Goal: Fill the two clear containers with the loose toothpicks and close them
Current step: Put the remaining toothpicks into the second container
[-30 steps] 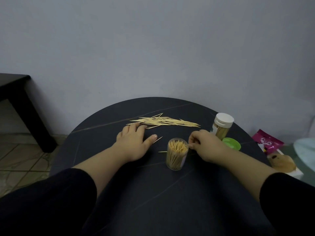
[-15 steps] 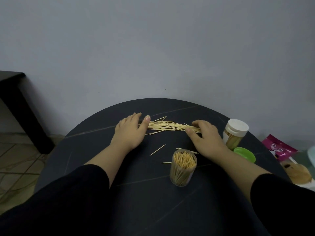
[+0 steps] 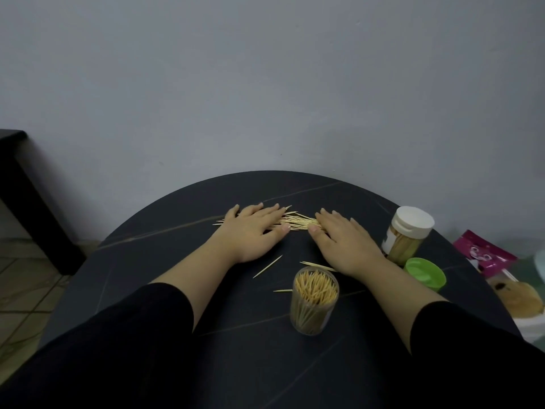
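The job looks a little past its halfway mark. One container (image 3: 408, 231) stands at the right edge of the desk (image 3: 165, 249) with its white lid on and pale toothpicks showing through the clear wall, so that one appears finished. The second container (image 3: 314, 302) stands uncapped nearer the person, toward the middle of the desk, and is packed with upright toothpicks almost to its rim. Its likely cover, a green lid (image 3: 424, 274), lies on the desk by the right edge, just in front of the capped container and apart from the open one.

What is left is the gathering. A pile of loose toothpicks (image 3: 295, 222) lies toward the far edge of the desk, roughly lined up side to side. The left hand (image 3: 250, 228) lies flat on the pile's left end, fingers straight and spread, gripping nothing. The right hand (image 3: 342, 237) lies flat on the pile's right end in the same way, thumb pointing inward, also holding nothing. Together they seem to be squaring the pile up between them.

Three strays lie apart from the pile: one toothpick (image 3: 267, 266) between the two wrists, another (image 3: 317, 265) just beside the right wrist, and a third (image 3: 282, 290) touching or nearly touching the open container's left side.

Judging by how full the open container is, the pile may not all fit. After that, the green lid has yet to go on.
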